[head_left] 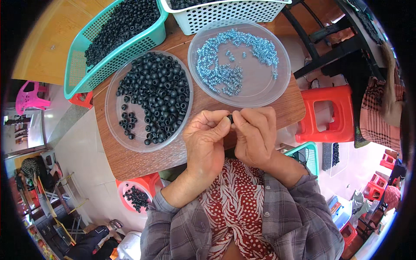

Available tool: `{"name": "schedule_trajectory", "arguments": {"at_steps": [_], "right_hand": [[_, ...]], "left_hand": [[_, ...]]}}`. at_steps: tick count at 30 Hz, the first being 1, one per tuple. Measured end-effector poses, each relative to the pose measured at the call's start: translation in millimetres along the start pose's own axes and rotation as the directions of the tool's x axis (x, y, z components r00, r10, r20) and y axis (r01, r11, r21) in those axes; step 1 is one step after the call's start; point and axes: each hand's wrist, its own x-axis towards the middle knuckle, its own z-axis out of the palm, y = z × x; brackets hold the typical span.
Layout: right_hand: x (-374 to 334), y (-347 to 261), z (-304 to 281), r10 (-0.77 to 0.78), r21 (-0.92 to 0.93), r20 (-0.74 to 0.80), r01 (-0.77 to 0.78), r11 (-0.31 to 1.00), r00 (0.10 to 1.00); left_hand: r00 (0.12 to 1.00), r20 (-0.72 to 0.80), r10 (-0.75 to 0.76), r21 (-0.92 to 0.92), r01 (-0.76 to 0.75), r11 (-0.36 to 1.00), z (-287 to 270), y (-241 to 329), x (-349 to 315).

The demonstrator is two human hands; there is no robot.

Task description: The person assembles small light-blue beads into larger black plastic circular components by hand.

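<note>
My left hand [203,141] and my right hand [255,136] meet fingertip to fingertip over the table's near edge. Between them is a small black plastic ball [230,118], pinched by both and mostly hidden by the fingers. To the left, a round clear tub [113,130] holds many more such balls [162,82], hollow, with round openings. Beyond my right hand stands another clear tub [255,89] containing small silvery-blue coil springs [225,78]. Whether a spring is also in my fingers cannot be seen.
A green basket [115,54] full of small black parts and a white perforated basket [229,15] stand at the back of the wooden table [117,158]. A red stool [327,115] is on the right. A pink bowl [125,201] of black parts sits at lower left.
</note>
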Motion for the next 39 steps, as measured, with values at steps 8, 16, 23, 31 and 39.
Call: {"name": "schedule_trajectory", "arguments": {"at_steps": [8, 16, 23, 31, 39], "right_hand": [[1.9, -3.5, -1.7, 0.078, 0.022, -0.019, -0.078, 0.997, 0.997], [11.2, 0.3, -8.7, 0.167, 0.180, 0.048, -0.173, 0.968, 0.985], [9.7, 6.7, -7.1, 0.042, 0.168, 0.023, -0.046, 0.985, 0.999], [19.7, 7.8, -16.2, -0.015, 0.250, 0.106, -0.012, 0.968, 0.994], [76.6, 54.2, -27.2, 0.204, 0.215, 0.284, -0.270, 0.939, 0.937]], "left_hand": [[0.999, -0.033, 0.034, 0.011, -0.033, 0.999, 3.7, 2.6, -0.8], [0.999, -0.035, 0.035, 0.084, -0.032, 0.996, 3.9, 3.3, -5.5], [0.999, -0.020, 0.035, 0.092, -0.033, 0.995, 9.7, 2.7, -3.0], [0.999, 0.004, 0.041, 0.182, -0.041, 0.982, 9.8, 4.2, -16.7], [0.968, 0.063, 0.242, 0.479, -0.242, 0.844, -14.1, 37.7, -53.9]]}}
